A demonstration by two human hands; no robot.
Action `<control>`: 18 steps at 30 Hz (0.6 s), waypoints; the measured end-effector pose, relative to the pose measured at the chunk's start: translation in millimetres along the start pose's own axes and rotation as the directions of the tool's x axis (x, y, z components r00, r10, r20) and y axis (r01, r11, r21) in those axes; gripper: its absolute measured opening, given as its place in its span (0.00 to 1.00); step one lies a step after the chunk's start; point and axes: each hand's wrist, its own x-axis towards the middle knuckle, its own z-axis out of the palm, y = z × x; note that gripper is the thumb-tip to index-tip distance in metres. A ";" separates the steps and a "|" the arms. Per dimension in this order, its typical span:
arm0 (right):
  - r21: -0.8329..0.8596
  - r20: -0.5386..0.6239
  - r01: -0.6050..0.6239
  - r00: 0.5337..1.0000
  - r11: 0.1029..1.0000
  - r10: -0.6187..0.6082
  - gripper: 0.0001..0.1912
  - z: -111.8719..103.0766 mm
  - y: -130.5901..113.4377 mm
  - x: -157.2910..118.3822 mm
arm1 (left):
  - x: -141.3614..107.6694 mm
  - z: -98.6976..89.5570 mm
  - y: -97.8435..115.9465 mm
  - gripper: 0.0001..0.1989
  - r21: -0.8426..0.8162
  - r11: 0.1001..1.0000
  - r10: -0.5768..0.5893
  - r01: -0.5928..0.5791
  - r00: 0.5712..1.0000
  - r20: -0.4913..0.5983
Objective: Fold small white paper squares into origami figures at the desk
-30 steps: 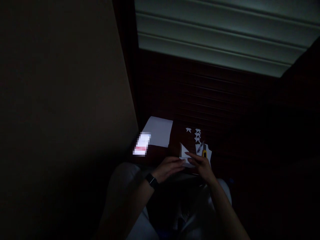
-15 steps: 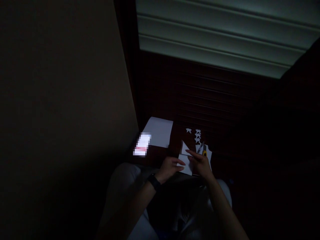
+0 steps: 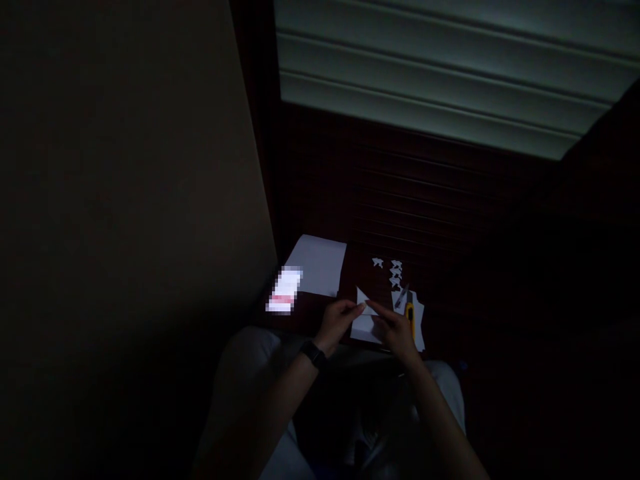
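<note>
A white sheet of paper (image 3: 367, 329), with its far part folded into a triangle, lies between my hands at the front of a dark tabletop. My left hand (image 3: 339, 321), a dark watch on its wrist, pinches the triangular part with thumb and fingers. From the other side my right hand (image 3: 399, 333) grips the same paper, its index finger meeting the left fingertips at the fold. Right beside that hand lie a yellow utility knife (image 3: 411, 319) and a pen (image 3: 401, 297) on more white paper (image 3: 419, 327).
Several small folded or cut paper pieces (image 3: 395, 273) lie at the back of the tabletop. On the left is a large white sheet (image 3: 320, 263), with a lit, blurred phone (image 3: 285, 290) overlapping it. A wall (image 3: 150, 167) rises at left; the room is dim.
My left hand has moved up from the lower paper to the triangular part, and my fingertips now meet there. The paper's near edge has shifted, and more of the utility knife shows.
</note>
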 end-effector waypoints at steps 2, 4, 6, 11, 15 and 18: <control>0.012 -0.065 -0.001 0.998 1.000 0.002 0.24 -0.6 0.3 -0.1 | 1.0 -1.4 -4.9 0.20 0.039 0.999 0.020 -0.021 0.999 0.026; 0.022 -0.125 -0.058 0.990 0.998 0.061 0.25 -0.7 1.9 -1.1 | 2.0 -2.6 -9.3 0.20 0.066 0.997 0.033 -0.035 0.999 0.030; 0.039 -0.152 -0.145 0.977 0.989 0.149 0.21 0.6 3.9 -3.0 | 2.7 -2.8 -12.2 0.20 0.079 0.996 0.038 -0.040 0.999 0.027; 0.166 -0.161 -0.270 0.941 0.948 0.296 0.21 4.8 4.8 -6.6 | 4.8 -2.4 -14.3 0.20 0.117 0.991 0.060 -0.062 0.998 0.021; 0.285 -0.063 -0.291 0.945 0.913 0.321 0.25 0.4 2.2 -5.6 | 8.7 -5.4 -14.3 0.18 0.164 0.982 0.088 -0.091 0.996 0.028; 0.302 -0.062 -0.281 0.948 0.911 0.313 0.23 -4.1 3.1 -4.9 | 9.9 -7.6 -13.5 0.16 0.200 0.973 0.109 -0.115 0.993 0.044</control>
